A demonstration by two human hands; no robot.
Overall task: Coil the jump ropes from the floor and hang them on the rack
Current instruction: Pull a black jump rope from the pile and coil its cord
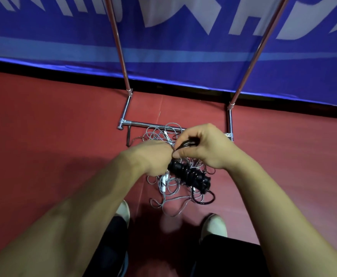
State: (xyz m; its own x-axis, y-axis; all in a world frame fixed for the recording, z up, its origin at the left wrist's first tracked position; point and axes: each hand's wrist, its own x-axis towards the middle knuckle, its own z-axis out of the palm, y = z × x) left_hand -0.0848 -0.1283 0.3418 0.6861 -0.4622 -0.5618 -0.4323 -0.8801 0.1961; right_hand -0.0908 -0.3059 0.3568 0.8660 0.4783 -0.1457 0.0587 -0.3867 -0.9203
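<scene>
Black jump rope (189,174): wound into a thick bundle, held above the floor between both hands; left hand (153,156) grip curled round its upper end, right hand (205,146) grip pinching a few loose black strands. Grey jump ropes (171,186): tangled heap on the red floor (43,126) directly beneath, partly hidden by hands and bundle, reaching the base bar of the metal rack (143,123). Blue banner (183,56) behind the rack; pale shoes (123,210) near the heap.

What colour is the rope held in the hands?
The rope is black, clearest in the head view.
</scene>
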